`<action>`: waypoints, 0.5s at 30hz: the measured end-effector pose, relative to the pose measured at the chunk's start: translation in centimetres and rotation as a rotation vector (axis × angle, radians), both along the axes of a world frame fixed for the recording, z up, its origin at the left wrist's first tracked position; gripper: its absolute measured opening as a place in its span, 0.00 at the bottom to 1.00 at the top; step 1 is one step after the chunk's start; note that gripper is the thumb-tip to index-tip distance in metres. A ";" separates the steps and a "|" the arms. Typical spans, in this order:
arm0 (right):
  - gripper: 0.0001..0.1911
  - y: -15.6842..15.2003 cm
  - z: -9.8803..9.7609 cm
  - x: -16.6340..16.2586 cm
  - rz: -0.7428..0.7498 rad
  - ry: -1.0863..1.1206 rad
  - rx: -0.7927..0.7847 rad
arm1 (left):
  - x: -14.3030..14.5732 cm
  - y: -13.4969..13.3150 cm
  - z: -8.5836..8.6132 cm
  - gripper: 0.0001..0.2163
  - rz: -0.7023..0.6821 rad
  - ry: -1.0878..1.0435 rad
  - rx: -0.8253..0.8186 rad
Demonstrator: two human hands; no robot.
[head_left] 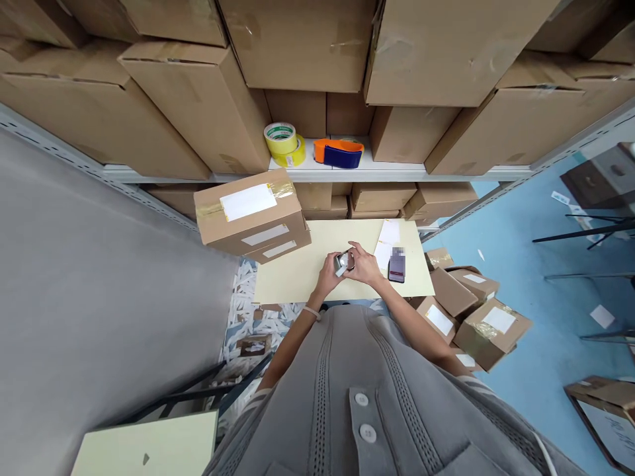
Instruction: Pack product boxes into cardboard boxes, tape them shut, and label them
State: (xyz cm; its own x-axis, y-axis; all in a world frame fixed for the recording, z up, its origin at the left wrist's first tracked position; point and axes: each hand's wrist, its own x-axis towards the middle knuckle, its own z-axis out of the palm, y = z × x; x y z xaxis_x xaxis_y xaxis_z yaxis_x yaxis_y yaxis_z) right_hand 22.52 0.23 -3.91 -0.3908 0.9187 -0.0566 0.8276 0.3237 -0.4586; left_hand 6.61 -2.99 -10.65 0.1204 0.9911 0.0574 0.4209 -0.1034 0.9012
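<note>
Over the pale yellow table (297, 271), my left hand (329, 270) and my right hand (362, 264) are both closed around a small silvery grey object (341, 262), which I cannot identify. A phone (397, 264) lies on the table just right of my right hand, beside a white sheet of paper (388, 238). A stack of taped cardboard boxes with white labels (251, 215) stands at the table's far left corner.
A shelf (347, 173) behind the table carries large cardboard boxes, yellow tape rolls (284, 142) and an orange and blue tape dispenser (338, 153). Several small labelled parcels (471, 311) lie on the blue floor at the right. A grey wall runs along the left.
</note>
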 end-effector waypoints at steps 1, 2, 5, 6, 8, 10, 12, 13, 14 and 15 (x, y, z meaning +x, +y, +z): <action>0.25 -0.3 -0.4 -0.2 -0.003 0.002 0.013 | -0.1 -0.1 -0.2 0.29 -0.006 0.007 0.005; 0.26 -0.5 -0.7 -0.3 -0.002 0.003 0.028 | -0.2 -0.3 -0.3 0.29 -0.011 0.017 0.011; 0.26 -1.1 -1.3 -0.6 0.006 -0.008 0.059 | -0.5 -0.6 -0.7 0.28 -0.036 0.035 0.026; 0.26 -1.2 -1.4 -0.6 0.008 -0.016 0.062 | -0.6 -0.7 -0.8 0.27 -0.051 0.030 0.029; 0.25 -1.5 -1.4 -0.5 0.008 -0.033 0.057 | -0.8 -1.0 -1.0 0.26 -0.084 0.011 0.044; 0.24 -1.9 -1.4 -0.4 0.006 -0.046 0.049 | -0.8 -1.2 -1.2 0.24 -0.103 -0.005 0.059; 0.25 -2.2 -1.3 -0.5 0.006 -0.042 0.057 | -0.8 -1.4 -1.4 0.24 -0.094 -0.007 0.075; 0.25 -2.3 -1.2 -0.5 0.009 -0.037 0.065 | -0.7 -1.4 -1.6 0.24 -0.082 -0.002 0.083; 0.26 -2.3 -1.2 -0.6 0.014 -0.031 0.074 | -0.7 -1.4 -1.7 0.25 -0.068 0.006 0.091; 0.26 -2.4 -1.1 -0.7 0.022 -0.028 0.079 | -0.7 -1.4 -1.8 0.25 -0.055 0.018 0.097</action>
